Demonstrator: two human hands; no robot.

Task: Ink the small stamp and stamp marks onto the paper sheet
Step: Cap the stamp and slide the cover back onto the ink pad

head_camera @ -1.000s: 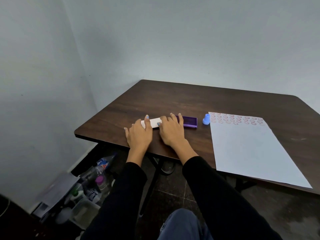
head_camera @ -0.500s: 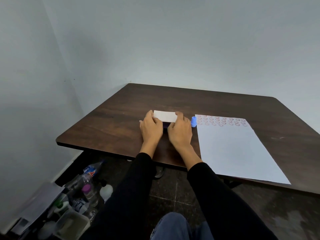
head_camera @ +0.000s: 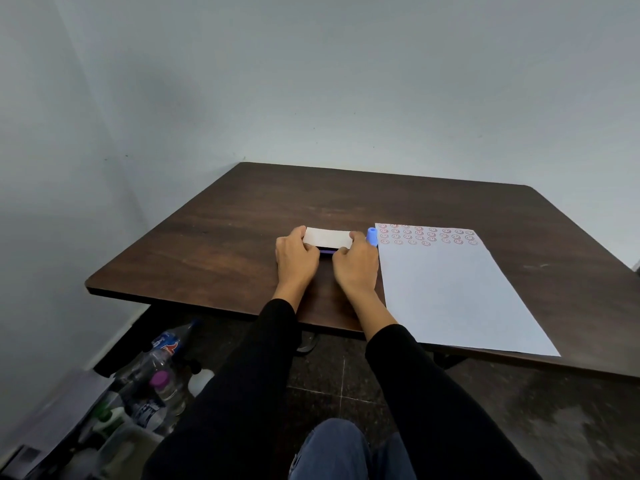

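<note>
Both hands hold the ink pad on the dark wooden table. Its white lid lies over the purple base, of which only a thin strip shows under the lid. My left hand grips the lid's left end and my right hand grips its right end. The small blue stamp stands upright just right of my right hand, at the top left corner of the white paper sheet. Rows of red smiley marks run along the sheet's far edge.
The sheet's near edge overhangs the table's front edge. A wall corner stands behind and to the left of the table. On the floor at lower left lie several plastic bottles and containers. My knee shows below.
The white lid, earlier flat on the table left of the open purple pad, has been brought over the base and now covers it. The view has shifted so the table sits further right.
</note>
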